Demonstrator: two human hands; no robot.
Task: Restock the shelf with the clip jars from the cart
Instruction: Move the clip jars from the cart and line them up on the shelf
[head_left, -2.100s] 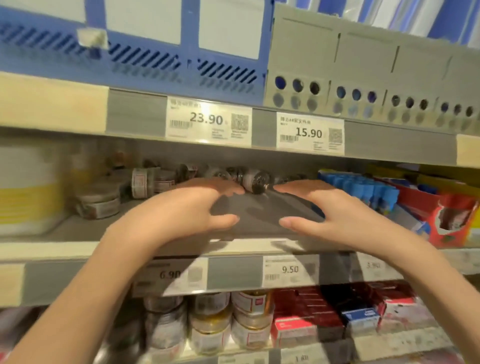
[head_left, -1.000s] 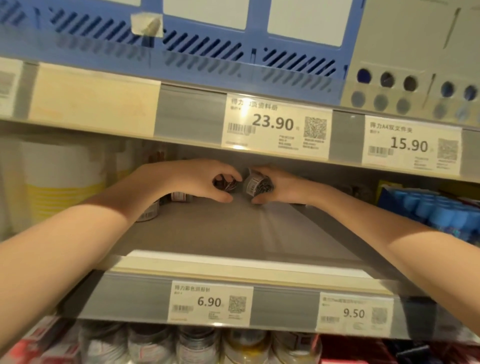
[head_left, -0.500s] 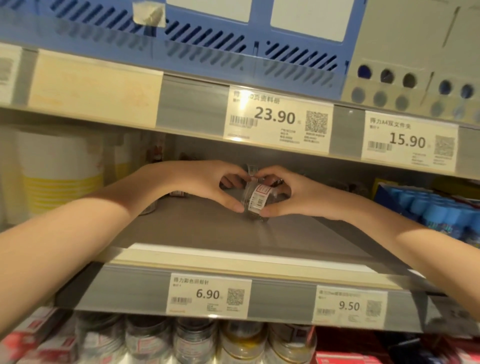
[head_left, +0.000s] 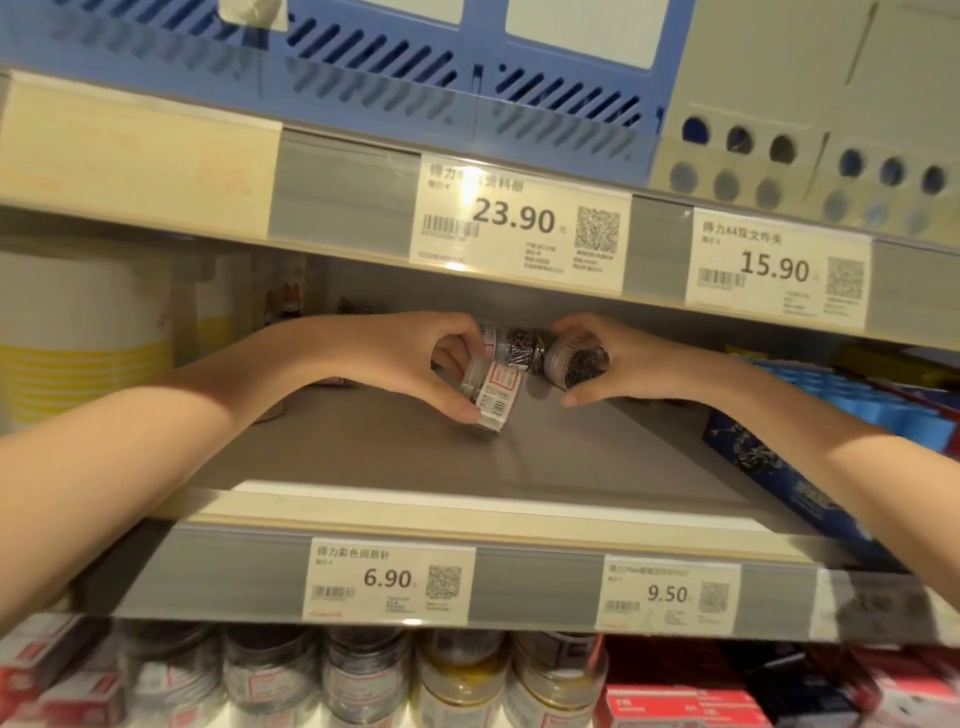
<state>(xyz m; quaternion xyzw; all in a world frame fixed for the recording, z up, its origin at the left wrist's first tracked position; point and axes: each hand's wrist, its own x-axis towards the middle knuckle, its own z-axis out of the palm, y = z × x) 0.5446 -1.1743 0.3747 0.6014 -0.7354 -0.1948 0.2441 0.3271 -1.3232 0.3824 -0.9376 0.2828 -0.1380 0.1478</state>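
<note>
Both hands reach deep into the middle shelf (head_left: 363, 441), toward 12 o'clock from the camera. The left hand (head_left: 410, 358) pinches a clear labelled jar (head_left: 491, 389) between thumb and curled fingers, its red and white label facing out and the jar tilted, its lower edge close to the grey shelf floor; whether it touches is not clear. The right hand (head_left: 618, 364) curls round a second jar (head_left: 576, 361) lying on its side at 3 o'clock of the first, dark clips showing through its end. A third jar (head_left: 522, 345) sits between the 2 hands, just behind them.

This looks like the placing step: jars are already at the shelf and being arranged at the back. Next, each jar probably needs turning upright, label forward, then setting down beside its neighbours above the 6.90 price tag (head_left: 389, 579). The cart is out of view.
</note>
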